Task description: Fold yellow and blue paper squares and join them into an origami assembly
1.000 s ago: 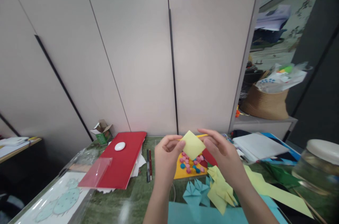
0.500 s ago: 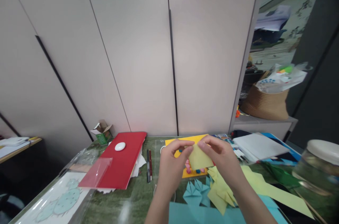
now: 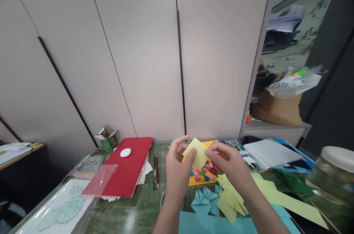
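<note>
Both hands are raised above the green table [image 3: 143, 204], left hand [image 3: 177, 169] and right hand [image 3: 231, 166] pinching a small yellow paper [image 3: 197, 152] between fingertips, apparently folded. Pale cabinet doors [image 3: 143, 53] stand behind.

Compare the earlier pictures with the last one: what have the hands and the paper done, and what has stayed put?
The yellow paper square dipped lower half a second ago and is now raised again, turned corner-up. The left hand and right hand kept hold of it throughout, drawing closer together. The red folder, pens, blue folded pieces and the small coloured pieces on the orange sheet stayed as they were.
</note>
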Demonstrator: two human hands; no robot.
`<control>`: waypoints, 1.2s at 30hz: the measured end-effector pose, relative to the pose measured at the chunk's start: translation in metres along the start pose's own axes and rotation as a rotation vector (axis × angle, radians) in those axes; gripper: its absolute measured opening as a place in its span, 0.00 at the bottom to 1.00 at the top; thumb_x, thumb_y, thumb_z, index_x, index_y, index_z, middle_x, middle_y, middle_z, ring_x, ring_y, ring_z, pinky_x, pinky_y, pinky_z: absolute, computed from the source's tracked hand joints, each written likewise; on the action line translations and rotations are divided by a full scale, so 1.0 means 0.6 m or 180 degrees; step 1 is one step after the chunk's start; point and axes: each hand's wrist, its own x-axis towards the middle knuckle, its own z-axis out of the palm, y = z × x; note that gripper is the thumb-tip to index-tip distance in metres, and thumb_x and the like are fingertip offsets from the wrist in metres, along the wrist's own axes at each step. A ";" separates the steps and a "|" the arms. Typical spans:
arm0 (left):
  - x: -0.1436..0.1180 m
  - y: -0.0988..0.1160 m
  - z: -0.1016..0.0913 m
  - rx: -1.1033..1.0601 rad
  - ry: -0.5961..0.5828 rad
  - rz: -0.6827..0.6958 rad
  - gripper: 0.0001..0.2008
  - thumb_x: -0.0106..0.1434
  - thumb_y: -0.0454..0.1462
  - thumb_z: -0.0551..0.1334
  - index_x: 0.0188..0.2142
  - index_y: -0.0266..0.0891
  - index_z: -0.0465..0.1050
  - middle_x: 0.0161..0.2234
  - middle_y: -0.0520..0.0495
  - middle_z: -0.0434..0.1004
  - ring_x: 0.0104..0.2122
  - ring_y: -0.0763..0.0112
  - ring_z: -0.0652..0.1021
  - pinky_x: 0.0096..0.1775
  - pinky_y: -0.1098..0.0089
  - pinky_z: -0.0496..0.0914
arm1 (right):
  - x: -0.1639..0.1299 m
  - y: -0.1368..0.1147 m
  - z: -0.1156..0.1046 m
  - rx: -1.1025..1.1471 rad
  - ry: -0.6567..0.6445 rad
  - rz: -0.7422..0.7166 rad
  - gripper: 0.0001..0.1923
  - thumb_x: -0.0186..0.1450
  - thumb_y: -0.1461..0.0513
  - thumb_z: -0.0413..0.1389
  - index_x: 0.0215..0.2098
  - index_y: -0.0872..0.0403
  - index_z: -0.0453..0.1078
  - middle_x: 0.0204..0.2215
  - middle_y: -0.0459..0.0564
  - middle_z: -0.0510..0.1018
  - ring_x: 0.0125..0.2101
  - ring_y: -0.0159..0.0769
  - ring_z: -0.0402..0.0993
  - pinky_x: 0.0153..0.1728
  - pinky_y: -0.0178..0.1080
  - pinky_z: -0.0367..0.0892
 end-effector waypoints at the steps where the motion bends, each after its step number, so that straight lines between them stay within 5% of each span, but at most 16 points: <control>1: 0.001 0.000 -0.001 -0.0027 0.0013 -0.0032 0.15 0.56 0.35 0.60 0.44 0.38 0.64 0.25 0.54 0.67 0.25 0.78 0.70 0.28 0.77 0.65 | 0.001 -0.003 0.000 -0.0037 -0.0128 0.0008 0.13 0.60 0.55 0.52 0.23 0.55 0.66 0.20 0.43 0.69 0.21 0.29 0.65 0.23 0.32 0.61; 10: -0.004 -0.001 0.000 0.0386 -0.0606 -0.0236 0.18 0.52 0.32 0.62 0.44 0.41 0.64 0.25 0.54 0.68 0.26 0.77 0.71 0.28 0.78 0.64 | 0.002 0.001 0.004 -0.0107 0.0074 -0.0102 0.12 0.60 0.54 0.52 0.26 0.54 0.67 0.25 0.45 0.70 0.27 0.33 0.66 0.27 0.33 0.65; 18: -0.005 0.004 -0.002 0.0553 -0.0682 -0.0308 0.17 0.54 0.33 0.61 0.44 0.43 0.64 0.26 0.54 0.69 0.27 0.75 0.72 0.30 0.75 0.65 | 0.002 0.004 0.004 -0.0246 0.0083 -0.0193 0.12 0.60 0.54 0.52 0.28 0.55 0.68 0.26 0.46 0.71 0.28 0.34 0.67 0.29 0.35 0.63; 27: -0.006 0.004 -0.004 0.0635 -0.0531 -0.0116 0.17 0.53 0.33 0.62 0.43 0.41 0.66 0.27 0.52 0.71 0.31 0.72 0.73 0.35 0.72 0.66 | 0.006 0.010 0.001 0.0242 0.0244 -0.0190 0.12 0.59 0.55 0.54 0.26 0.55 0.66 0.23 0.44 0.68 0.27 0.31 0.63 0.28 0.32 0.60; 36: 0.013 0.035 0.025 -0.0376 0.0268 0.0110 0.21 0.53 0.37 0.63 0.46 0.38 0.63 0.26 0.53 0.70 0.28 0.76 0.72 0.32 0.76 0.65 | 0.024 -0.027 -0.005 0.0507 0.0506 -0.0305 0.12 0.57 0.55 0.56 0.26 0.56 0.67 0.24 0.46 0.72 0.28 0.33 0.67 0.31 0.34 0.61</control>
